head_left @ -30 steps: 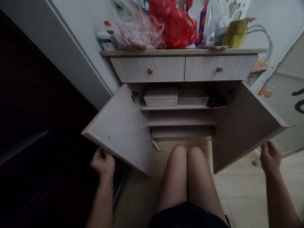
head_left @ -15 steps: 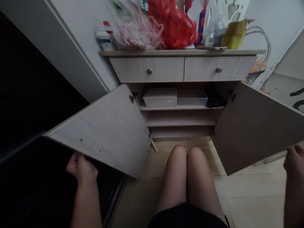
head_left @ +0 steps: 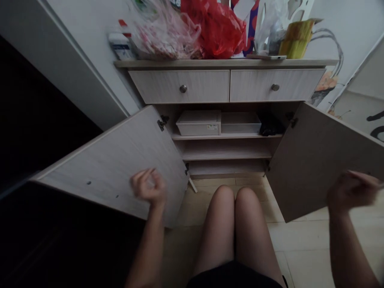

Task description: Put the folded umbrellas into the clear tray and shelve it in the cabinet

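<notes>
A pale wooden cabinet (head_left: 228,64) stands before me with both lower doors swung wide. My left hand (head_left: 147,187) hangs in front of the left door (head_left: 114,164), fingers loosely curled and smeared by motion, with nothing visible in it. My right hand (head_left: 349,191) hovers in front of the right door (head_left: 324,156), also blurred, fingers partly extended. Neither hand touches a door. On the upper shelf sit a white lidded box (head_left: 199,123), a clear box (head_left: 241,123) and a dark bundle (head_left: 270,126). The two lower shelves (head_left: 225,153) look bare.
Two shut drawers with round knobs (head_left: 183,88) sit above the shelves. Red (head_left: 219,28) and pink plastic bags (head_left: 165,34), a bottle (head_left: 120,42) and a yellow container (head_left: 295,38) crowd the top. My bare knees (head_left: 234,204) are close to the cabinet. A dark doorway lies left.
Both hands have let go of the door edges and moved inward and up, in front of the doors. The left door has swung a little wider.
</notes>
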Action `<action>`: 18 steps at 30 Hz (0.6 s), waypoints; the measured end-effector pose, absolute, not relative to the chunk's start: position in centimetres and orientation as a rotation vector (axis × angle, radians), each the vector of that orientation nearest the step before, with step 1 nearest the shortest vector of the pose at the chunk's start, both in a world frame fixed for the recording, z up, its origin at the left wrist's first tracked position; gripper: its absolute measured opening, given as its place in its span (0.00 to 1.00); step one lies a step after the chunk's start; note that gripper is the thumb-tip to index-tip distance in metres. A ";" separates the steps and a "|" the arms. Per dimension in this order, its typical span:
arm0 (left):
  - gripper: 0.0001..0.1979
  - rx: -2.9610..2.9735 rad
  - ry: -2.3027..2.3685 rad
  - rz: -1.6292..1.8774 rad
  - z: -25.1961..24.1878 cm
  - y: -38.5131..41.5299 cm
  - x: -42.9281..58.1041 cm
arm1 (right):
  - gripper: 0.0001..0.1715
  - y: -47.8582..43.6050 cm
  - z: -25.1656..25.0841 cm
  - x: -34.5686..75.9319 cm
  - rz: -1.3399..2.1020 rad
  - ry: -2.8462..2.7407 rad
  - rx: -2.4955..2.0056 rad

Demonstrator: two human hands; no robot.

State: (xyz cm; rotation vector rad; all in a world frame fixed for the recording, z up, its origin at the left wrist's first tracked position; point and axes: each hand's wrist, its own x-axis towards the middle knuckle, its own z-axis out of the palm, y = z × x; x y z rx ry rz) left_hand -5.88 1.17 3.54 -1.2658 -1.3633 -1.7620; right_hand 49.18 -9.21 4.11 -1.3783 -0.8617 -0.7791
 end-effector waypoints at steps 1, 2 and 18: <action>0.20 -1.471 -1.361 -1.723 4.2 3.0 -4.0 | 0.20 -7.5 4.9 47.8 -0.811 -1.014 -1.336; 0.19 -1.681 -1.339 -1.668 5.0 4.9 -2.1 | 0.17 -5.6 5.6 46.5 -0.803 -1.164 -1.290; 0.16 -2.486 -1.361 -0.331 10.9 25.4 14.5 | 0.20 21.1 7.8 43.1 -0.600 -2.010 -2.043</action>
